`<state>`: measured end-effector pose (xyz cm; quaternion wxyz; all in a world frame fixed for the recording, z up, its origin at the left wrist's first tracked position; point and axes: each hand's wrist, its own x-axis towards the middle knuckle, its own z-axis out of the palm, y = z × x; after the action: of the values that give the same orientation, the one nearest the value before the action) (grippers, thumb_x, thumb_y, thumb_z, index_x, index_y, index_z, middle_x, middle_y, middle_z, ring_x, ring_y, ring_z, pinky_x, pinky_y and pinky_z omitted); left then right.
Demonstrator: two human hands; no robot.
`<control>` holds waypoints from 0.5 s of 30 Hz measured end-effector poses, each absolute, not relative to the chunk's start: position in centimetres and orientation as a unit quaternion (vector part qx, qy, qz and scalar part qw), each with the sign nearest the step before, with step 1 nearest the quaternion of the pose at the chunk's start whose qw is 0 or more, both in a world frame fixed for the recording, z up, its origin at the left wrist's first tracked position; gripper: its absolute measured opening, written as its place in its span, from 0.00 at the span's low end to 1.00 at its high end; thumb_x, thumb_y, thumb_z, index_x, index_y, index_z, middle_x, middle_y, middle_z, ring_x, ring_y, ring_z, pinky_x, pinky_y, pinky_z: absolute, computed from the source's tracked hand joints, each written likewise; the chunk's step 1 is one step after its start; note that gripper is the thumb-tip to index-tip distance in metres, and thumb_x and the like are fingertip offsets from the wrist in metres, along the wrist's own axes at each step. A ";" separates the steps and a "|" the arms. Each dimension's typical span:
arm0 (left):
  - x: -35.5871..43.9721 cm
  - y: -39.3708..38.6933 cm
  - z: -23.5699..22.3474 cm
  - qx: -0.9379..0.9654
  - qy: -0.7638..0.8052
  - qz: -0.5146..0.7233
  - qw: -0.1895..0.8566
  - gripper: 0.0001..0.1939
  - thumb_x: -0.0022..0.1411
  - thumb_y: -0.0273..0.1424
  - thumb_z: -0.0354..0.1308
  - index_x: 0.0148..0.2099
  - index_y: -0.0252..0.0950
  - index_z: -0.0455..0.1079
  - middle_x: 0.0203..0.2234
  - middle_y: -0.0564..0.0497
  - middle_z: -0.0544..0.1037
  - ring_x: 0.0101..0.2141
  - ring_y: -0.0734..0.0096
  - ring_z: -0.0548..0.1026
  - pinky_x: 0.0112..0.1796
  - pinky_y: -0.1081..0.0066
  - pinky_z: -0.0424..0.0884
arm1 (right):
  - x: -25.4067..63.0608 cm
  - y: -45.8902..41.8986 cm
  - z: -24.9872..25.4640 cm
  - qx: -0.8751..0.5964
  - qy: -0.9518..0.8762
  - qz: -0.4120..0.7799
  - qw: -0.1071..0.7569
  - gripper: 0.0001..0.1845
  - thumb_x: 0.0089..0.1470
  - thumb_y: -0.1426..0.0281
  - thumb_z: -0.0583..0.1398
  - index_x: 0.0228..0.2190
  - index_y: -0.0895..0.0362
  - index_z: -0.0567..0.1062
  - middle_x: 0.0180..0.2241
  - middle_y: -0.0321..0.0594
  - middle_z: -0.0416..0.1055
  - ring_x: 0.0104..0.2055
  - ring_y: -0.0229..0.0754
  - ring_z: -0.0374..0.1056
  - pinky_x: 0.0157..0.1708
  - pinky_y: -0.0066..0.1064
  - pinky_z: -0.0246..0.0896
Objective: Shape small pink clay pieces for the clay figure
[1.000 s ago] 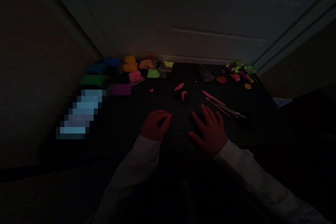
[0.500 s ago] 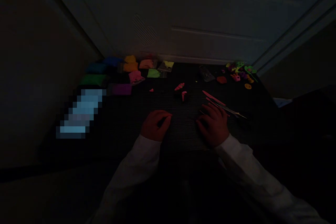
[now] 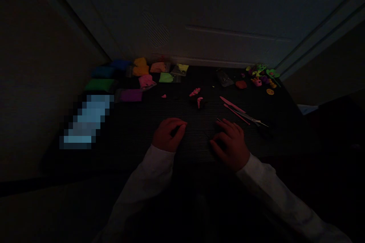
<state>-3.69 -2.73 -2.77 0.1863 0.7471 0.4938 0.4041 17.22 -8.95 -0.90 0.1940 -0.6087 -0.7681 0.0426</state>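
The scene is very dark. On the dark table, my left hand [image 3: 169, 134] has its thumb and index finger brought together in a pinch; anything between the tips is too small to make out. My right hand [image 3: 231, 145] rests to the right, thumb apart from the curved fingers, with nothing visible held. A thin, light sliver [image 3: 218, 119] lies at its fingertips. Beyond the hands are a pink lumpy clay piece [image 3: 195, 92] and a small pink piece on a dark base [image 3: 199, 102]. Past my right hand lie a pink knife-shaped tool [image 3: 232, 104], a thin pink stick [image 3: 237, 115] and scissors [image 3: 252, 119].
Bags of coloured clay, including a purple one [image 3: 131, 95] and a green one [image 3: 99, 85], line the back left. A bright, pixelated rectangle [image 3: 88, 119] lies at left. Small colourful clay figures [image 3: 261, 78] sit at the back right. A pale panelled surface [image 3: 171, 38] rises behind the table.
My right hand has drawn back toward me and slightly left, off the pink stick and scissors, which now show more fully. My left hand keeps nearly the same place and pinch.
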 end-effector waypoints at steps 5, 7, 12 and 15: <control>-3.7 -2.7 -3.0 0.747 0.490 0.409 0.187 0.08 0.55 0.32 0.52 0.34 0.35 0.71 0.31 0.49 0.75 0.35 0.71 0.72 0.40 0.67 0.68 | 17.7 -9.0 -0.7 -0.576 -0.806 0.016 0.132 0.22 0.53 0.56 0.49 0.47 0.50 0.66 0.57 0.45 0.52 0.60 0.48 0.43 0.55 0.49 0.33; -3.8 -2.7 -3.1 0.747 0.489 0.407 0.192 0.08 0.55 0.32 0.52 0.34 0.36 0.71 0.32 0.49 0.75 0.36 0.71 0.72 0.39 0.67 0.68 | 17.6 -9.0 -0.6 -0.558 -0.825 0.014 0.087 0.27 0.52 0.53 0.47 0.53 0.47 0.59 0.60 0.46 0.45 0.61 0.50 0.39 0.54 0.53 0.31; -3.8 -2.7 -3.0 0.748 0.492 0.405 0.186 0.07 0.55 0.32 0.52 0.34 0.37 0.70 0.32 0.50 0.75 0.35 0.71 0.72 0.39 0.67 0.68 | 17.4 -9.0 -0.7 -0.548 -0.836 0.010 0.035 0.32 0.52 0.49 0.43 0.55 0.48 0.53 0.61 0.47 0.38 0.62 0.51 0.36 0.54 0.54 0.28; -3.8 -2.7 -2.8 0.756 0.486 0.398 0.184 0.07 0.55 0.31 0.52 0.34 0.36 0.70 0.32 0.49 0.75 0.35 0.70 0.72 0.39 0.67 0.68 | 17.4 -9.0 -0.6 -0.548 -0.836 0.014 0.030 0.34 0.51 0.47 0.42 0.55 0.48 0.53 0.61 0.47 0.38 0.62 0.51 0.35 0.54 0.54 0.27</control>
<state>-3.76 -2.71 -2.78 0.1839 0.7559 0.4861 0.3982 17.37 -8.98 -0.63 0.0296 -0.5483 -0.8356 0.0140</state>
